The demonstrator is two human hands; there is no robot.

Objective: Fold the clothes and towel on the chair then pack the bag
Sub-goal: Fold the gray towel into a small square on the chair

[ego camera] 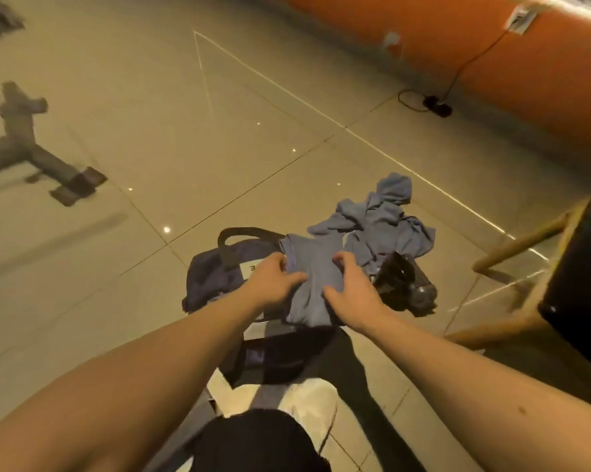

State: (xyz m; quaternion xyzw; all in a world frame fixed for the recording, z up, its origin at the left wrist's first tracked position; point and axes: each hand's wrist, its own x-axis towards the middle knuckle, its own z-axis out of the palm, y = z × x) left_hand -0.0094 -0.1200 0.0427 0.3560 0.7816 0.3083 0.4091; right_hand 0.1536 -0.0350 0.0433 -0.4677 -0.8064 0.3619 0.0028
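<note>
A folded blue cloth (309, 284) lies on top of a dark navy bag (212, 274) on the tiled floor. My left hand (273, 284) grips its left edge, thumb on top. My right hand (350, 294) holds its right side with curled fingers. Behind it a crumpled blue garment (386, 219) lies loose on the floor. A dark shiny bundle (406, 287) sits just right of the folded cloth. The wooden chair (526, 240) with a dark seat stands at the right edge.
An orange wall (491, 56) runs along the back right, with a black cable and plug (437, 105) on the floor beside it. A grey metal stand base (38, 158) lies at the left. My white shoe (307, 407) is below the bag.
</note>
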